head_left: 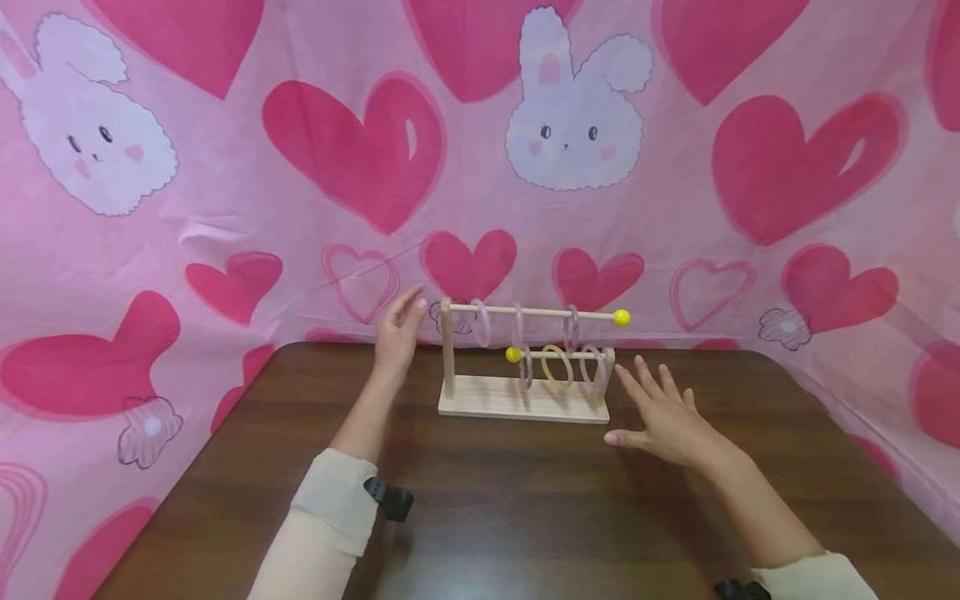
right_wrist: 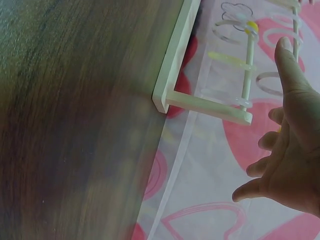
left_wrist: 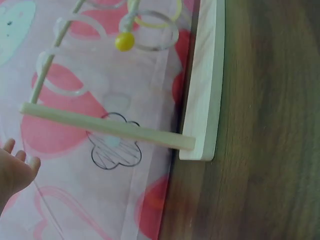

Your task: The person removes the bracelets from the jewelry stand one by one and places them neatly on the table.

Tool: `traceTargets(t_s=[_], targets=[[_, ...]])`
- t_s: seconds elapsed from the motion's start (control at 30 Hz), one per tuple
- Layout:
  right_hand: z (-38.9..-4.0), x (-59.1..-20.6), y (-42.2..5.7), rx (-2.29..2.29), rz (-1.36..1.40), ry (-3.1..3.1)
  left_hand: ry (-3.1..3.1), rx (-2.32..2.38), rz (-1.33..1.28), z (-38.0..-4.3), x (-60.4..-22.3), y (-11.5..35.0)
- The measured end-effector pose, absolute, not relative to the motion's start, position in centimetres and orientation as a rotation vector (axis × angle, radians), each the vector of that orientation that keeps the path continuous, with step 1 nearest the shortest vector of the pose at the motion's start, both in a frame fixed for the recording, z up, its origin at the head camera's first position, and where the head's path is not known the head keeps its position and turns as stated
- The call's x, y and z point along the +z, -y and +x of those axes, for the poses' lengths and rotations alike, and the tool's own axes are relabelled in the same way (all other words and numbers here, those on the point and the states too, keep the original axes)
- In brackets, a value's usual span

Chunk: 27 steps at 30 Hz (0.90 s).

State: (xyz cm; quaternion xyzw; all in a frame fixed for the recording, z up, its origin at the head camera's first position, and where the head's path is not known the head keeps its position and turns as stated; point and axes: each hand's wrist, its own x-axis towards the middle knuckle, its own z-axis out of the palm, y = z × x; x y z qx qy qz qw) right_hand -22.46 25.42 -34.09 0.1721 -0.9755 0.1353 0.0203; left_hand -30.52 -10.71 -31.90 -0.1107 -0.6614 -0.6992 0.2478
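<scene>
A light wooden rack (head_left: pixel 521 400) with two horizontal rods stands on the table. The upper rod runs from a tall left post (head_left: pixel 448 350) to a yellow ball (head_left: pixel 622 317) and carries three pale translucent rings (head_left: pixel 518 327). On the lower rod, fixed to a short right post, hang two pale purple rings and a yellow ring (head_left: pixel 558 385) between them; its free left end has another yellow ball (head_left: pixel 513 354). My left hand (head_left: pixel 396 337) is raised just left of the tall post, holding nothing. My right hand (head_left: pixel 667 423) spreads its fingers beside the short post, also holding nothing.
The rack stands toward the far side of the dark brown wooden table (head_left: pixel 480 517). Behind and around the table hangs a pink cloth (head_left: pixel 322 183) with hearts and rabbits. Each wrist wears a black camera, the left one (head_left: pixel 393 502) just below the hand.
</scene>
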Motion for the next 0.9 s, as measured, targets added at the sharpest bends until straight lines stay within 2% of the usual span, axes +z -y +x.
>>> traceTargets(t_s=[0.4,0.9], targets=[[-22.3,-34.7,-25.0,0.445,0.542,3.027,1.723,-1.971,-0.414,-33.2,-32.3,10.0],[-22.4,-34.9,-24.4,0.453,0.558,3.024,1.75,-1.96,-0.483,-33.3,-32.8,9.1]])
